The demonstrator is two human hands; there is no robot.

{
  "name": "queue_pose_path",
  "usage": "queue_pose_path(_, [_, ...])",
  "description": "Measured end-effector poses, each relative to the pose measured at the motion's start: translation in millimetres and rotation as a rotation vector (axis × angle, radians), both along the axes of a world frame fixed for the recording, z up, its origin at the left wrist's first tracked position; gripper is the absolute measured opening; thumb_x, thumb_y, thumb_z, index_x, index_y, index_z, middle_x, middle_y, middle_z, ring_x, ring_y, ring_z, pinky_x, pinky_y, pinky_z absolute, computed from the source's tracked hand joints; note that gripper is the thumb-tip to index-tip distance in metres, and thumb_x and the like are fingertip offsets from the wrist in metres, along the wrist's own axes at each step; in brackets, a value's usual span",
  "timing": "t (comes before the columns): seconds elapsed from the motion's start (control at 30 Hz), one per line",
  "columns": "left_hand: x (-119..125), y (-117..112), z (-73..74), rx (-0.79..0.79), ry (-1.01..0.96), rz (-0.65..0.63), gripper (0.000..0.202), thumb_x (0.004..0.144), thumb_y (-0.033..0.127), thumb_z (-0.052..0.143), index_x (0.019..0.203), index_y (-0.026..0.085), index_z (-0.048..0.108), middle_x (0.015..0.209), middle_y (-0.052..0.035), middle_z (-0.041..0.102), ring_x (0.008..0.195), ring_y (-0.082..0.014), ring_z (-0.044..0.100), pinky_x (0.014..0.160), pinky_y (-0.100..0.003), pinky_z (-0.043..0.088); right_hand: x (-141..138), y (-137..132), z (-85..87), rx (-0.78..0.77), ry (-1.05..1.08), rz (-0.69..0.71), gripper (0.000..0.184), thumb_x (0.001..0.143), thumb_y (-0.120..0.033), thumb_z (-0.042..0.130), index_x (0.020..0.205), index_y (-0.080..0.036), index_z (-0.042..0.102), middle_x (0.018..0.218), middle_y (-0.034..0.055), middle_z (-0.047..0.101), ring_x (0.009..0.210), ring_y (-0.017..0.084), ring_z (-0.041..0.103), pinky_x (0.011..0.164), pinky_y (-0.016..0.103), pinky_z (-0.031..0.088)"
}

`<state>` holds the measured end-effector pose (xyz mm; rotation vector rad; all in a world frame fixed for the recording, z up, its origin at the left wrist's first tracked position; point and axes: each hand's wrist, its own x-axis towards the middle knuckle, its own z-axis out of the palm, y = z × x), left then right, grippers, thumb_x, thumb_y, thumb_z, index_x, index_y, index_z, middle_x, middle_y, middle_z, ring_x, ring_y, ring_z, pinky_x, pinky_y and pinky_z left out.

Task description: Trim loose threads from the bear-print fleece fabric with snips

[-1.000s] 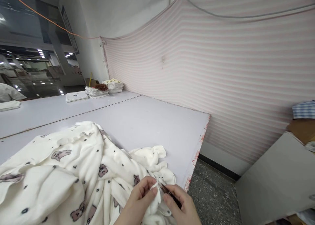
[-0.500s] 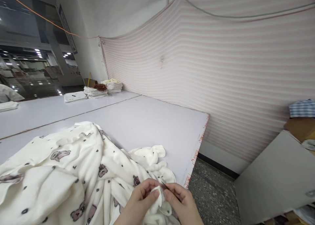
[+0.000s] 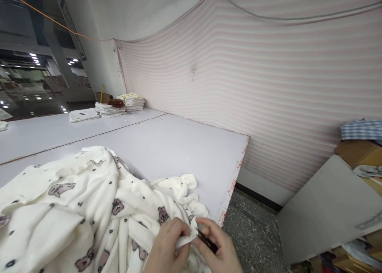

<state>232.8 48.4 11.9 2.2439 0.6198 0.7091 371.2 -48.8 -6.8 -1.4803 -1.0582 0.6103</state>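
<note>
A cream fleece fabric (image 3: 101, 209) with brown bears and dark spots lies heaped on the table, its right end bunched near the table edge. My left hand (image 3: 171, 245) pinches a narrow white edge of this fabric, with its fingers curled. Close beside it, my right hand (image 3: 219, 245) is closed around a small dark tool (image 3: 207, 241) that looks like thread snips. The tool's tip is hidden at the fabric fold between my hands, and the white strip loops up by my right fingertips.
The pale table (image 3: 209, 157) has a red-printed edge on the right. Folded white cloth stacks (image 3: 110, 109) stand at the far left. Striped fabric (image 3: 268, 86) hangs behind. On the right, a grey panel (image 3: 322, 209) stands beside a box with checked cloth (image 3: 361, 129).
My left hand has turned so its back shows more, and the pinched strip is folded up between my hands. The dark tool shows more clearly. The view has shifted slightly right.
</note>
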Motion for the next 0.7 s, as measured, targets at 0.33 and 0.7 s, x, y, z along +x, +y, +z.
queue_pose_path(0.33, [0,17,20.0,0.166,0.457,-0.067,0.015,0.082,0.018,0.041,0.084,0.023,0.055,0.089,-0.0045,0.061,0.068,-0.0208,0.057,0.059,-0.028,0.034,60,52,-41.7,-0.142,-0.147,-0.309,0.011,0.069,-0.026,0.066,0.079,-0.021,0.068,0.078,0.0035,0.066,0.076,0.022,0.059,0.069,0.031,0.045])
queue_pose_path(0.7, [30,38,9.4,-0.41,0.239,0.157,0.012,0.074,0.029,0.056,0.083,0.023,0.058,0.053,0.0083,0.045,0.051,-0.0131,0.04,0.053,-0.021,0.031,2,31,-32.3,0.055,0.302,-0.137,0.025,0.081,-0.038,0.06,0.093,-0.019,0.07,0.103,0.0085,0.069,0.101,0.026,0.062,0.085,0.032,0.049])
